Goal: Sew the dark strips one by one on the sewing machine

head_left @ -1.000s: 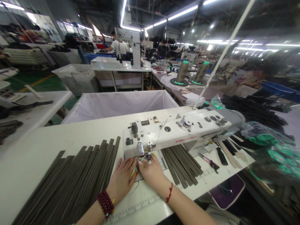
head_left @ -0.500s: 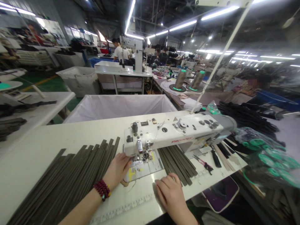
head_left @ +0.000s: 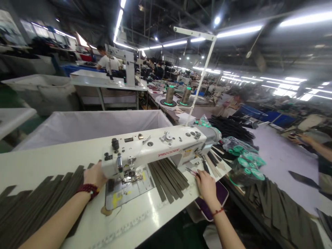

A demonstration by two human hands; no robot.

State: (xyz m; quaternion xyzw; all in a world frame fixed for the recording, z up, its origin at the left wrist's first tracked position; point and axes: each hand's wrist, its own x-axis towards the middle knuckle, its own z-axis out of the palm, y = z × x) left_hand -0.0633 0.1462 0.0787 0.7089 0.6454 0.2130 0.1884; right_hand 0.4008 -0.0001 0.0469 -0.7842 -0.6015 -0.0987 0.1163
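My left hand [head_left: 94, 176], with a dark red bead bracelet on its wrist, is at the left end of the white sewing machine [head_left: 155, 148]. Its fingers are hidden behind the machine head, beside the grey-brown fabric strips [head_left: 49, 193]. On the right of the table, my right hand [head_left: 206, 186] is closed around the handles of small scissors [head_left: 191, 171], whose metal blades point left. A second fan of grey-brown strips [head_left: 168, 180] lies under the machine arm. The metal needle plate [head_left: 129, 192] with yellow marks is below the presser foot.
A ruler strip [head_left: 129, 226] runs along the table's front edge. Behind stands a white-lined bin [head_left: 109, 121]. Thread cones [head_left: 169, 95] stand farther back. Bagged green-ended spools [head_left: 243, 166] and dark strips lie to the right. Another person's arm [head_left: 316, 147] shows at far right.
My right hand has moved right from the table front onto the scissors. The left hand has shifted from the needle area to the machine head's left end. The view has turned right.
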